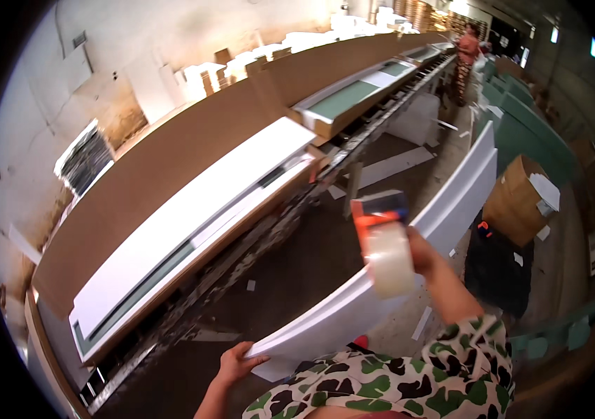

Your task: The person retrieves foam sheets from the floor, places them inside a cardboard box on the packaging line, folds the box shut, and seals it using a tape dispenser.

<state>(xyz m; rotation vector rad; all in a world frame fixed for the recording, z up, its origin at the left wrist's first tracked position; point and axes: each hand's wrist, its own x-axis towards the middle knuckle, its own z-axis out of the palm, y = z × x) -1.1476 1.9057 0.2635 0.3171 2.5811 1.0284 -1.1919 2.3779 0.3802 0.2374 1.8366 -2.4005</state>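
My left hand (236, 364) is closed on the near left end of a long white foam strip (325, 318), thumb on one face and fingers on the other. The strip slants up to the right in front of my body. My right hand (419, 251) grips a tape dispenser (383, 216) with an orange-red frame and a wide roll of clear tape, blurred by motion. The dispenser is in front of the strip's middle from where I look. Left of both hands, a long open brown carton (150, 181) holds white panels (192, 223) and a greyish-green piece.
The carton lies on a roller conveyor (409, 98); another open carton (336, 119) sits farther along. A co-worker (466, 59) stands at its far end. To the right are a brown box (521, 202), a black sack (496, 272) and green bins (528, 129). Scraps litter the floor.
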